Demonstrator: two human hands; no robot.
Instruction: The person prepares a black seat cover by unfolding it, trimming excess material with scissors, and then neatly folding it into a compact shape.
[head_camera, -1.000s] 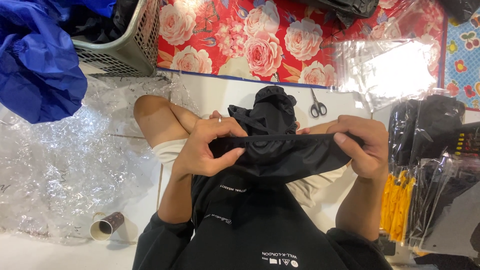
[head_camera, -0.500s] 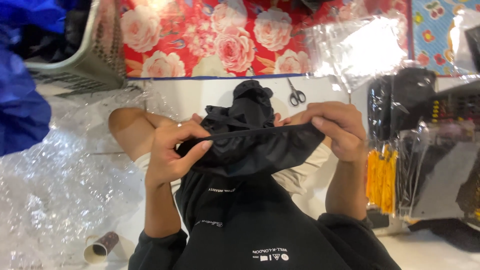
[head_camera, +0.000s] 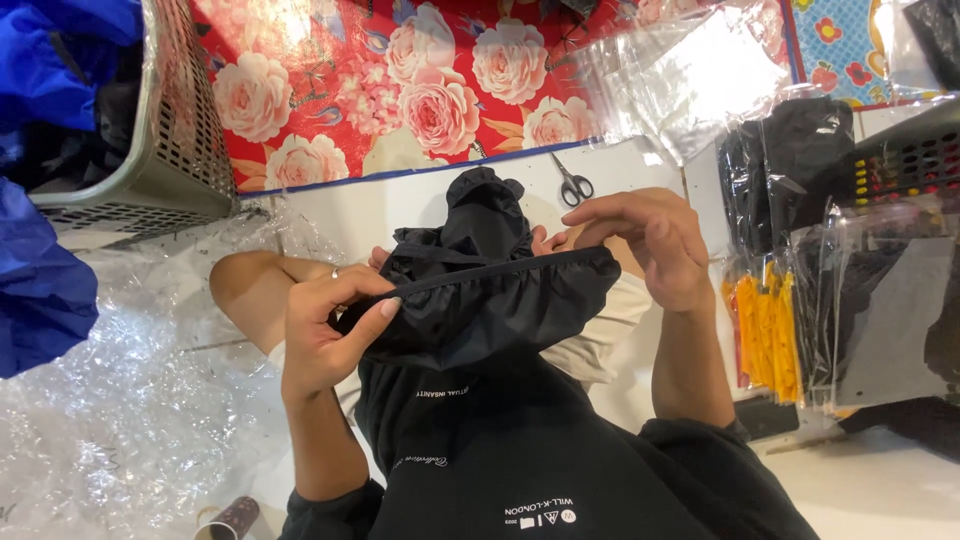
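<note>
**Black garment stretched between both hands, thin grip on the band**

The left hand (head_camera: 325, 335) pinched the near-left end of the elastic edge of the black garment (head_camera: 490, 300), thumb pressed over the band and fingers curled under it. The right hand (head_camera: 650, 240) gripped the far-right end, fingers bent together over the fabric. The garment hung between them above the person's lap, its bulk bunched upward toward the scissors (head_camera: 571, 184) on the white floor.

Risks, as judged: the fabric looked slick, and both grips sat on a narrow edge, so one end could have slipped and the piece dropped onto the lap. The band looked taut; harder pulling might have snapped it out of the fingers. Loose clear plastic wrap (head_camera: 110, 400) lay close on the left and could have caught a falling corner. The grey basket (head_camera: 170, 120) and bagged black items (head_camera: 800, 160) stood well apart.
</note>
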